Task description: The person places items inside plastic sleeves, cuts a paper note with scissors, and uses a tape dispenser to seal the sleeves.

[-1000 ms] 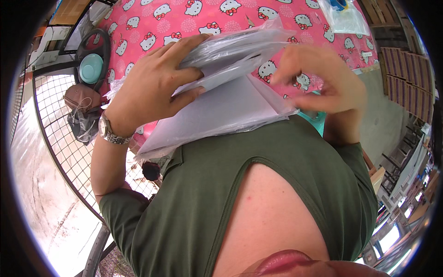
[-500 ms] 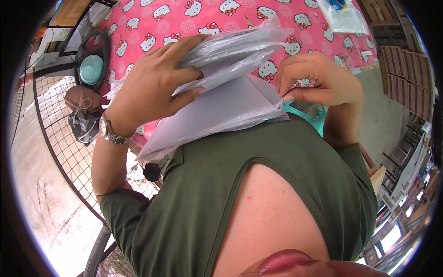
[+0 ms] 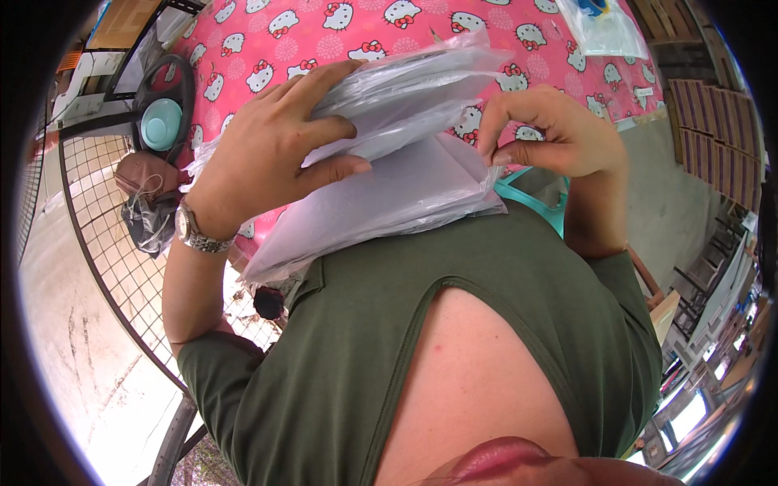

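Note:
A stack of thin, clear plastic bags (image 3: 405,85) with pale sheets inside leans up from the table in front of my chest. My left hand (image 3: 284,138), a metal watch on its wrist, grips this stack, fingers over its upper part. The left thumb lies across a pale lilac sheet in plastic (image 3: 389,190), folded down against my shirt. At the right edge of that lower sheet my right hand (image 3: 551,134) pinches the plastic corner between thumb and forefinger. Its other fingers are curled in.
A pink table cover with cat faces (image 3: 332,44) spreads beyond the stack. At the left stand a teal bowl (image 3: 160,123) on a dark chair, a brown cap (image 3: 146,174) and wire mesh (image 3: 105,211). Another plastic bag (image 3: 604,32) lies far right. Turquoise straps (image 3: 539,202) hang near my right forearm.
My right hand has shifted slightly left with the pinched corner. The left thumb has stretched a little to the right over the sheet. The stack leans almost as before.

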`<action>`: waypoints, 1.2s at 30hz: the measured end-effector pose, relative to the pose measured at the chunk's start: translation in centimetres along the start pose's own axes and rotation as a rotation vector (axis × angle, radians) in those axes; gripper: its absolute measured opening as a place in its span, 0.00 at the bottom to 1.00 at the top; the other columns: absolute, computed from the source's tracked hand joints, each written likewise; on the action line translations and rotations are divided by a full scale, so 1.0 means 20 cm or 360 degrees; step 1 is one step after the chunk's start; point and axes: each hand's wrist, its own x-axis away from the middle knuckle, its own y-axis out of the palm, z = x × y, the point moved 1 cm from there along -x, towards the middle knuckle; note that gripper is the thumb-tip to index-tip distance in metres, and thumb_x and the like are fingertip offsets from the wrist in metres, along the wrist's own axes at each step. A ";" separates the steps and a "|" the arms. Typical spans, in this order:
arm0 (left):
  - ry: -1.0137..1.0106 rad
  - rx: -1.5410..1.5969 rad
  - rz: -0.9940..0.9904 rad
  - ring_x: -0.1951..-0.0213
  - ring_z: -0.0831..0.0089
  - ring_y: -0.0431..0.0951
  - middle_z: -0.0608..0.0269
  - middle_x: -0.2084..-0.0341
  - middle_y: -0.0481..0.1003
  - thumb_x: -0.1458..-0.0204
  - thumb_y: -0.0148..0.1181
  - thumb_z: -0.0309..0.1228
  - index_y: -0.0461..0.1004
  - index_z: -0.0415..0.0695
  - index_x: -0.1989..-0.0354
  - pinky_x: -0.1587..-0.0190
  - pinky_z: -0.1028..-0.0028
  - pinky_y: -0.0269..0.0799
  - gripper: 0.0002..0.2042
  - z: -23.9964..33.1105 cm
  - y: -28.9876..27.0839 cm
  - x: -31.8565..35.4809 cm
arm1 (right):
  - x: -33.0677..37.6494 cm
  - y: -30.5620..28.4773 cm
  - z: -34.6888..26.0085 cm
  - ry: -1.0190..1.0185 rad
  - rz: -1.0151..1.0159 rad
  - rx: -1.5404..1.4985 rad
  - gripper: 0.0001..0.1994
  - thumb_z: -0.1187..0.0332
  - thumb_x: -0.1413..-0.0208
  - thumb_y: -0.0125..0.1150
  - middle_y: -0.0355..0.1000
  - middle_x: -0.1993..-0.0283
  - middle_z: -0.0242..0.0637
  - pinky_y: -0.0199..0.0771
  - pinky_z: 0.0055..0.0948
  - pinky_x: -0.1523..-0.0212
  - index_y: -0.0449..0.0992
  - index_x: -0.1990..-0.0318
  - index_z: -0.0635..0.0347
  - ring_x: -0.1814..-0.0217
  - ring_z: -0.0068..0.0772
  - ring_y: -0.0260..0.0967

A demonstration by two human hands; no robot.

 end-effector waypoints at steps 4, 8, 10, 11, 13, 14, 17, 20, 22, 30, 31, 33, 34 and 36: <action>0.0002 -0.0007 0.0013 0.55 0.56 0.74 0.54 0.44 0.66 0.53 0.65 0.40 0.78 0.43 0.70 0.55 0.63 0.71 0.12 0.00 0.00 0.00 | 0.00 -0.01 0.05 -0.0189 -0.0151 0.0035 0.10 0.80 0.52 0.61 0.73 0.66 0.37 0.71 0.27 0.63 0.75 0.60 0.64 0.62 0.31 0.72; 0.0002 -0.0014 0.0011 0.55 0.56 0.74 0.54 0.43 0.66 0.53 0.64 0.38 0.78 0.43 0.70 0.55 0.62 0.71 0.10 0.00 0.00 0.00 | 0.00 -0.02 0.04 -0.0226 -0.0288 -0.0010 0.15 0.79 0.52 0.62 0.74 0.65 0.37 0.71 0.27 0.64 0.76 0.54 0.65 0.63 0.31 0.72; 0.0008 -0.0017 0.0023 0.56 0.56 0.74 0.55 0.44 0.66 0.53 0.64 0.37 0.78 0.43 0.70 0.55 0.62 0.71 0.10 0.00 0.00 0.00 | -0.01 -0.01 0.02 -0.0179 -0.0331 -0.0179 0.16 0.78 0.52 0.63 0.74 0.64 0.39 0.71 0.27 0.65 0.76 0.53 0.66 0.63 0.32 0.72; -0.0001 -0.0011 0.0015 0.56 0.57 0.74 0.55 0.44 0.66 0.53 0.64 0.37 0.78 0.43 0.71 0.56 0.62 0.71 0.10 0.00 0.00 0.01 | -0.02 -0.01 0.00 -0.0176 -0.0358 -0.0136 0.16 0.78 0.53 0.64 0.74 0.65 0.39 0.71 0.26 0.65 0.76 0.53 0.66 0.63 0.32 0.72; -0.0013 0.0001 0.0000 0.57 0.57 0.74 0.55 0.44 0.66 0.53 0.64 0.37 0.78 0.43 0.71 0.56 0.62 0.71 0.10 0.00 0.00 0.01 | -0.02 -0.01 -0.03 -0.0167 -0.0406 -0.0047 0.15 0.77 0.53 0.65 0.73 0.65 0.40 0.70 0.26 0.66 0.77 0.55 0.66 0.63 0.33 0.72; -0.0019 0.0001 0.0001 0.57 0.57 0.74 0.56 0.44 0.67 0.54 0.64 0.37 0.78 0.43 0.71 0.56 0.62 0.71 0.10 0.00 0.00 0.01 | -0.02 -0.01 -0.01 -0.0160 -0.0413 -0.0004 0.14 0.76 0.53 0.66 0.73 0.66 0.40 0.70 0.26 0.67 0.78 0.56 0.66 0.64 0.32 0.72; -0.0013 -0.0007 0.0011 0.58 0.58 0.74 0.56 0.44 0.67 0.54 0.64 0.37 0.78 0.43 0.71 0.57 0.63 0.72 0.10 0.00 0.00 0.01 | 0.00 0.00 0.04 -0.0085 -0.0431 0.0094 0.10 0.73 0.54 0.68 0.72 0.68 0.40 0.68 0.26 0.69 0.79 0.62 0.64 0.66 0.31 0.70; 0.0006 -0.0017 0.0031 0.59 0.58 0.75 0.56 0.44 0.67 0.54 0.65 0.37 0.78 0.43 0.71 0.57 0.63 0.72 0.10 0.00 0.00 0.01 | -0.01 -0.01 0.04 0.0068 -0.0426 0.0095 0.08 0.69 0.54 0.69 0.72 0.68 0.39 0.66 0.28 0.70 0.77 0.69 0.62 0.67 0.32 0.69; 0.0010 -0.0014 0.0048 0.59 0.58 0.75 0.56 0.44 0.67 0.54 0.65 0.37 0.78 0.44 0.70 0.58 0.64 0.72 0.10 0.00 0.00 0.01 | -0.02 0.00 0.05 0.0125 -0.0377 0.0067 0.10 0.67 0.55 0.71 0.72 0.69 0.39 0.65 0.30 0.68 0.75 0.72 0.61 0.68 0.33 0.69; 0.0010 -0.0014 0.0046 0.60 0.59 0.75 0.56 0.44 0.67 0.54 0.65 0.37 0.78 0.44 0.70 0.59 0.64 0.72 0.10 0.00 0.01 0.01 | -0.05 0.02 0.22 -0.0137 -0.0387 -0.0617 0.14 0.67 0.53 0.71 0.74 0.66 0.39 0.69 0.29 0.57 0.68 0.73 0.61 0.58 0.29 0.71; 0.0018 -0.0018 0.0055 0.60 0.59 0.75 0.56 0.44 0.67 0.54 0.65 0.37 0.78 0.45 0.70 0.59 0.64 0.72 0.10 0.00 0.01 0.01 | -0.04 0.02 0.23 -0.0045 -0.0400 -0.0755 0.14 0.67 0.53 0.71 0.74 0.66 0.39 0.69 0.29 0.57 0.68 0.72 0.60 0.58 0.29 0.71; -0.0001 -0.0012 0.0039 0.60 0.59 0.74 0.57 0.44 0.67 0.54 0.65 0.37 0.78 0.44 0.70 0.59 0.64 0.72 0.10 0.01 0.01 0.01 | -0.03 0.01 0.22 0.0159 -0.0323 -0.0876 0.14 0.66 0.52 0.70 0.74 0.66 0.40 0.69 0.29 0.56 0.67 0.72 0.60 0.57 0.29 0.72; -0.0009 -0.0010 0.0032 0.60 0.59 0.74 0.57 0.44 0.67 0.54 0.65 0.37 0.78 0.44 0.70 0.59 0.64 0.72 0.09 0.01 0.01 0.01 | -0.03 0.01 0.22 0.0261 -0.0284 -0.0934 0.15 0.66 0.51 0.70 0.74 0.66 0.40 0.70 0.29 0.56 0.66 0.71 0.60 0.57 0.29 0.72; -0.0049 0.0039 -0.0048 0.56 0.53 0.74 0.48 0.44 0.66 0.56 0.66 0.35 0.79 0.42 0.68 0.55 0.63 0.70 0.11 0.01 0.00 0.01 | -0.02 0.00 0.23 0.0280 -0.0210 -0.0852 0.13 0.66 0.51 0.68 0.74 0.63 0.41 0.70 0.29 0.55 0.69 0.68 0.61 0.55 0.30 0.71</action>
